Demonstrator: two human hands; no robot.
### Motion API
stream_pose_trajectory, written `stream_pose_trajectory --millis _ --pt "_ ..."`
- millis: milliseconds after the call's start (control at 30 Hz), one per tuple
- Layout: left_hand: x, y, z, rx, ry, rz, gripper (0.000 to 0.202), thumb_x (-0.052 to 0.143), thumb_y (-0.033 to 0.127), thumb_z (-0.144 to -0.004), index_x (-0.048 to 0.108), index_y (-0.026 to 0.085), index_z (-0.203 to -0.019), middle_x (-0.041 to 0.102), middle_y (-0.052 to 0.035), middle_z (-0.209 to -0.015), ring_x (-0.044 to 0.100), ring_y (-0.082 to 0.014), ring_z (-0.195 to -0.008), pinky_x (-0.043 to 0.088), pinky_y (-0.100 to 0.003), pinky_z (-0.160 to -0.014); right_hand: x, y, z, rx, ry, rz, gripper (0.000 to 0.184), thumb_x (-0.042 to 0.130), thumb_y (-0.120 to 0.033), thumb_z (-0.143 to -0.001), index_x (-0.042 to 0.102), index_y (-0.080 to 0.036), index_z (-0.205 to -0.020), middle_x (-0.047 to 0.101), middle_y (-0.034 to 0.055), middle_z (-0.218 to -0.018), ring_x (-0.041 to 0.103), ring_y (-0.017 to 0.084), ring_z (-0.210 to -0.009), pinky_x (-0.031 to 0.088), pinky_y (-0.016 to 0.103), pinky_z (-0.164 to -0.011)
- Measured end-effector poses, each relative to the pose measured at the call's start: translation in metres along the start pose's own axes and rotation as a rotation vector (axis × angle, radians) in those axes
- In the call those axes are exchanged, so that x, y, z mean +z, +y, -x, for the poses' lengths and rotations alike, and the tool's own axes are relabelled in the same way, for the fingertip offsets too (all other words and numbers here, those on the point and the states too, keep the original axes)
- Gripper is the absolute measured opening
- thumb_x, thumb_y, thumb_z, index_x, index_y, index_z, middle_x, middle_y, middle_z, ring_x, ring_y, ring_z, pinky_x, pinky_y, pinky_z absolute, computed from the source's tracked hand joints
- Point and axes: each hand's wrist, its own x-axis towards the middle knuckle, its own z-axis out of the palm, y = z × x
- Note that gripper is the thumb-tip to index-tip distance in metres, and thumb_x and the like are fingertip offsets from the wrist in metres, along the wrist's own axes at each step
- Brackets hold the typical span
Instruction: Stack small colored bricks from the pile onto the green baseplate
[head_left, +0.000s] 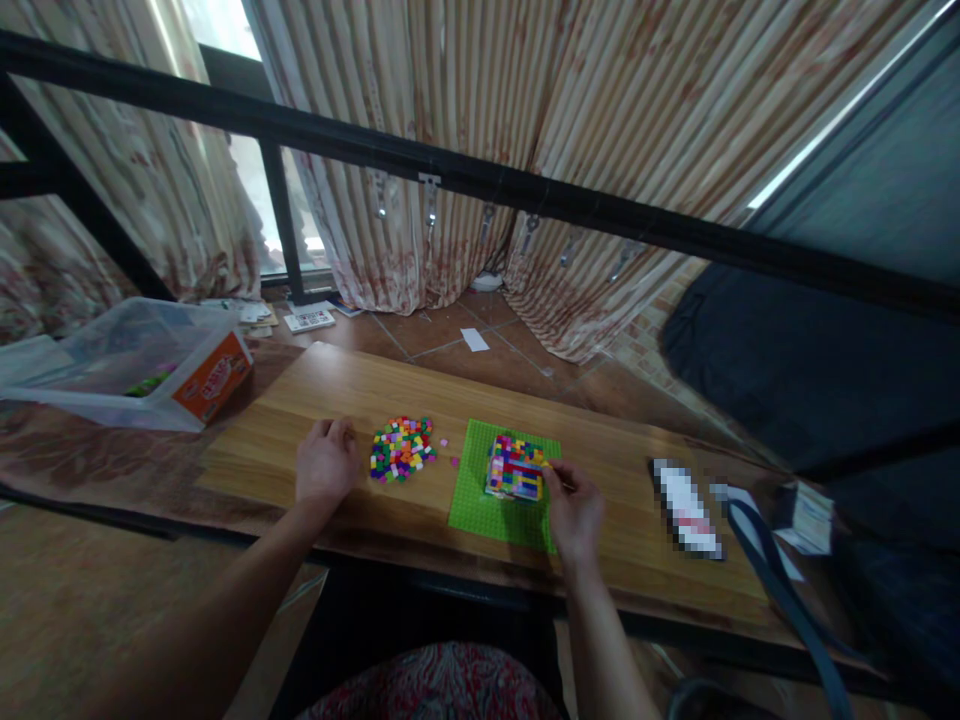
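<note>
My left hand (328, 462) rests on the wooden board with its fingers curled in, left of a loose pile of small coloured building bricks (403, 450). No object shows in it. A green baseplate (472, 500) lies to the right of the pile. On it stands a boxy, multicoloured brick build (516, 468). The closed fingertips of my right hand (576, 508) meet at the build's right edge. Whether a small brick is between them is too small to make out. Two pink bricks (449, 452) lie between pile and baseplate.
A clear plastic bin (142, 350) with an orange label stands at the far left. To the right, a blurred-out white object (686, 508) lies on the board (630, 480), near a grey-blue strap (780, 580). A dark metal bar (480, 170) crosses beyond the table.
</note>
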Motion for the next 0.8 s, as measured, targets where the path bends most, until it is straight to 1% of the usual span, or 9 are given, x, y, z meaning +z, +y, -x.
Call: stream_pose_trajectory --millis 167,267,400,533,667,800 --pt "-0.001 0.000 0.000 0.002 -0.004 -0.003 0.034 0.040 0.021 -0.090 0.069 0.016 -0.108 0.066 -0.0136 -0.103 0.063 -0.0264 -0.096 0.048 -0.036 -0.083 0.009 -0.002 0.001 -0.031 0.038 0.062 0.041 0.065 -0.055 -0.079 0.074 -0.016 -0.087 0.074 0.0103 -0.082 0.065 0.022 -0.073 0.049 0.034 -0.070" --pt "-0.001 0.000 0.000 0.007 0.004 -0.002 0.033 0.041 0.020 -0.089 0.069 0.016 -0.106 0.066 -0.0129 -0.102 0.063 -0.0259 -0.096 0.048 -0.036 -0.083 0.017 -0.005 0.002 -0.074 0.074 0.103 0.038 0.065 -0.054 -0.080 0.073 -0.016 -0.084 0.074 0.0103 -0.082 0.064 0.022 -0.073 0.049 0.035 -0.073" --pt "0.000 0.000 0.001 -0.001 0.000 0.009 0.032 0.041 0.020 -0.089 0.069 0.017 -0.103 0.066 -0.0124 -0.101 0.063 -0.0256 -0.094 0.048 -0.036 -0.083 0.020 -0.008 0.004 -0.148 0.055 0.149 0.033 0.063 -0.050 -0.083 0.073 -0.018 -0.081 0.074 0.0097 -0.084 0.064 0.022 -0.077 0.049 0.037 -0.079" --pt "0.000 0.000 0.001 0.009 0.002 0.008 0.033 0.040 0.020 -0.089 0.069 0.017 -0.105 0.066 -0.0126 -0.102 0.063 -0.0258 -0.095 0.048 -0.036 -0.084 0.017 -0.007 0.005 -0.199 0.032 0.174 0.030 0.064 -0.047 -0.083 0.074 -0.018 -0.081 0.074 0.0100 -0.088 0.064 0.023 -0.081 0.049 0.038 -0.082" --pt "0.000 0.000 0.001 0.003 0.004 0.001 0.035 0.040 0.021 -0.089 0.069 0.016 -0.107 0.066 -0.0132 -0.103 0.063 -0.0264 -0.097 0.048 -0.037 -0.085 0.014 -0.004 0.004 -0.196 -0.012 0.111 0.033 0.061 -0.047 -0.086 0.076 -0.018 -0.086 0.074 0.0108 -0.093 0.066 0.023 -0.085 0.050 0.038 -0.082" --pt "0.001 0.000 0.001 0.003 -0.004 0.003 0.034 0.041 0.021 -0.089 0.069 0.016 -0.106 0.066 -0.0127 -0.102 0.063 -0.0263 -0.099 0.048 -0.036 -0.085 0.015 0.002 0.002 -0.152 -0.026 0.042 0.034 0.060 -0.046 -0.086 0.077 -0.017 -0.088 0.074 0.0110 -0.094 0.067 0.023 -0.088 0.051 0.038 -0.083"
